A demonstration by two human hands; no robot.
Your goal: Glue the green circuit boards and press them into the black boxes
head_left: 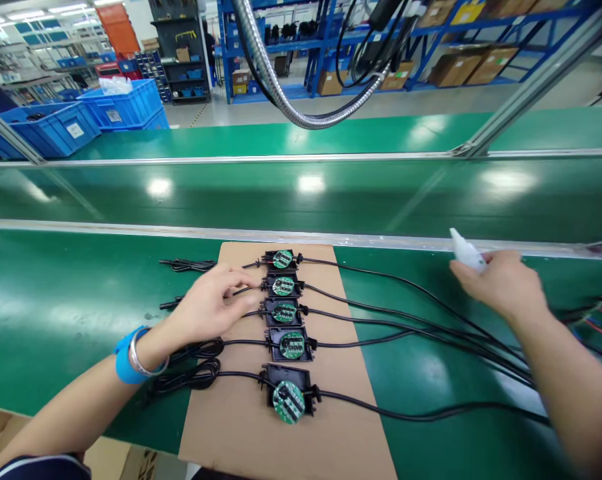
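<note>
Five-sided order aside, several black plastic housings with round green circuit boards lie in a column; the second housing from the back (283, 287) is closest to my left hand (219, 300). That hand hovers over the left-side cables, thumb and index finger apart, with a thin black cable (243, 291) showing between them. My right hand (503, 280), over the bench at the right, is closed around a white squeeze bottle (465, 252) with a tapered nozzle pointing up and left. In the nearest housing (275, 375), the round board (289, 402) sits tilted over the front edge.
Beneath the housings is a cardboard sheet (331, 433) on the green bench (105, 280). Coiled black cables (195, 373) lie left, long black cables (431, 415) run right. A metal rail (261, 233) crosses behind; a metal-sheathed hose (281, 93) hangs overhead. Blue bins (125, 107) stand back left.
</note>
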